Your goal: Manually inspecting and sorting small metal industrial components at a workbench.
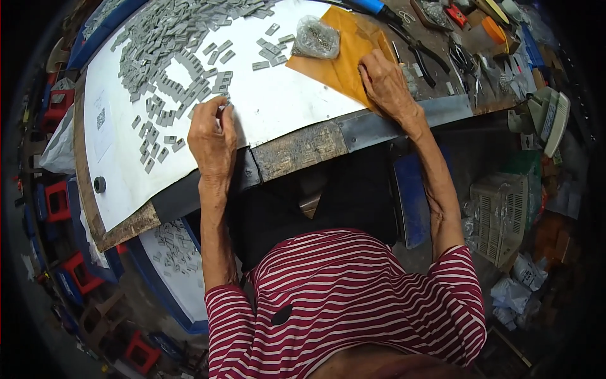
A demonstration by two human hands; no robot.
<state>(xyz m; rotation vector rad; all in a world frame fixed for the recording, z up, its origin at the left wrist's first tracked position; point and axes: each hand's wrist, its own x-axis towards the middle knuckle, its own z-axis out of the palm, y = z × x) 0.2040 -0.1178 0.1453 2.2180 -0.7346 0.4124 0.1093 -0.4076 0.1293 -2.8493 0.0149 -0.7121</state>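
Note:
My left hand point(213, 136) is closed over the white sheet point(287, 98), thumb and fingers drawn together beside the nearest small grey rectangular pieces point(223, 82). Whatever it pinches, if anything, is too small to make out. On the yellow-orange sheet point(344, 69) rests my right hand point(388, 85), its fingers curled under and pressed together; what they hold, if anything, is hidden. A clear plastic bag of tiny metal parts point(317, 39) lies on the yellow-orange sheet, left of my right hand. Some grey pieces point(271, 50) lie apart from the rest, left of the bag.
A big heap of grey pieces point(164, 38) covers the far left. Pliers point(420, 54) and a blue-handled tool point(372, 7) lie beyond my right hand. A black ring-shaped part point(99, 184) sits near the left edge. Below the table stands a blue-rimmed tray point(173, 271).

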